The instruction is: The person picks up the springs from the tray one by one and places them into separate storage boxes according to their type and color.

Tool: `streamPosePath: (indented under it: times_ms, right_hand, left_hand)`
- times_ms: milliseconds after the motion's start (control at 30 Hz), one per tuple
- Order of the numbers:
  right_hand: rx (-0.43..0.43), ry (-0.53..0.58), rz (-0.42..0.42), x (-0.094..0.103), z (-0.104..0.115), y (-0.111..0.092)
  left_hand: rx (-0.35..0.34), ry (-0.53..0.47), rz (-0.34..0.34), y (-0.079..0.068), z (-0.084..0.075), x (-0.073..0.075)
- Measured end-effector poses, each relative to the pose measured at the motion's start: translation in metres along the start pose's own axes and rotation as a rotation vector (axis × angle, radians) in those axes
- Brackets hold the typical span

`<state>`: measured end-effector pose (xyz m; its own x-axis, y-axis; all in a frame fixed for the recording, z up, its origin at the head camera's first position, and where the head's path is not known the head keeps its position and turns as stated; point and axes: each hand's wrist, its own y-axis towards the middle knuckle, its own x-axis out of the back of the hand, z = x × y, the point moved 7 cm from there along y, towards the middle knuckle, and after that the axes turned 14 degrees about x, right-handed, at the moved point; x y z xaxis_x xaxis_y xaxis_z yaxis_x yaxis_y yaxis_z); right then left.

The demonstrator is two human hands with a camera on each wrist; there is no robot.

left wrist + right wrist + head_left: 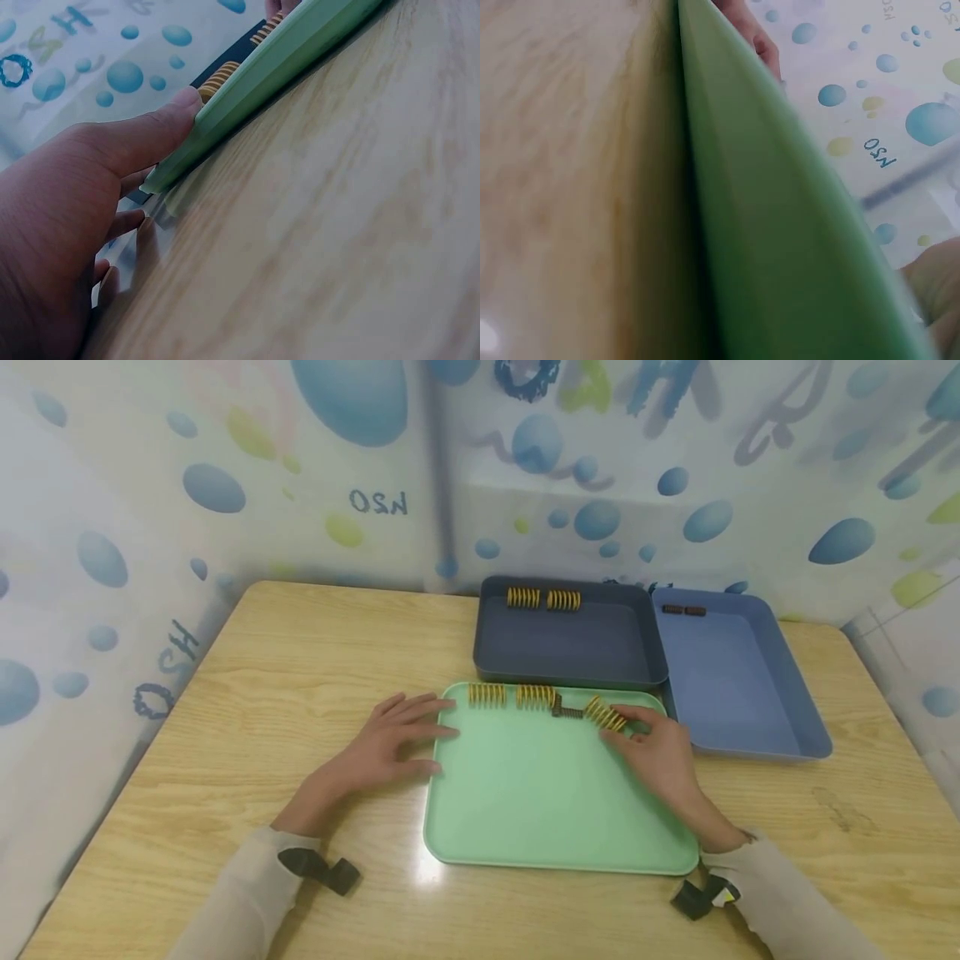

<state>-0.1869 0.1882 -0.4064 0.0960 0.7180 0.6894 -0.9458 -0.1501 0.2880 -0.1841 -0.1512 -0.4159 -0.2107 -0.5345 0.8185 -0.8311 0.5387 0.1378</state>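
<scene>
Near the far right corner of a light green tray (pixel 555 802), my right hand (pixel 663 760) pinches a yellow coil spring (pixel 604 715) between thumb and fingers, the spring tilted. Just left of it, a small dark spring (pixel 571 713) lies on the tray beside another dark spring (pixel 557 705). Farther left along the back rim are a second yellow spring (pixel 535 697) and a third yellow spring (pixel 487 695). At the tray's left edge my left hand (pixel 393 743) has its fingers spread, and the left wrist view shows its thumb (pixel 180 109) at the rim.
Behind the green tray stands a dark grey tray (pixel 570 647) with two yellow springs (pixel 543 599) along its back wall. To its right, a blue tray (pixel 742 693) holds two small dark springs (pixel 684 610) at its far left. All stand on a wooden table (pixel 337 643) against a patterned wall.
</scene>
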Motion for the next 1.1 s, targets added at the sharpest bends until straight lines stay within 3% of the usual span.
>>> streamPosePath:
  times_ms: [233,567,900,1100]
  right_hand:
    - [0.034,-0.004,0.033,0.005,0.008,0.002]
    - [-0.052,0.139,0.124,0.022,0.007,0.007]
    - [0.103,0.09,0.111,0.043,0.011,0.03]
    - [0.125,0.101,0.119,0.048,0.006,0.047]
  left_hand:
    - [0.003,0.001,0.001,-0.001,0.001,-0.001]
    - [-0.004,-0.003,-0.002,-0.001,0.0,-0.001]
    - [-0.011,0.005,-0.006,0.001,0.0,-0.001]
    - [-0.01,0.004,-0.007,0.0,0.001,-0.001]
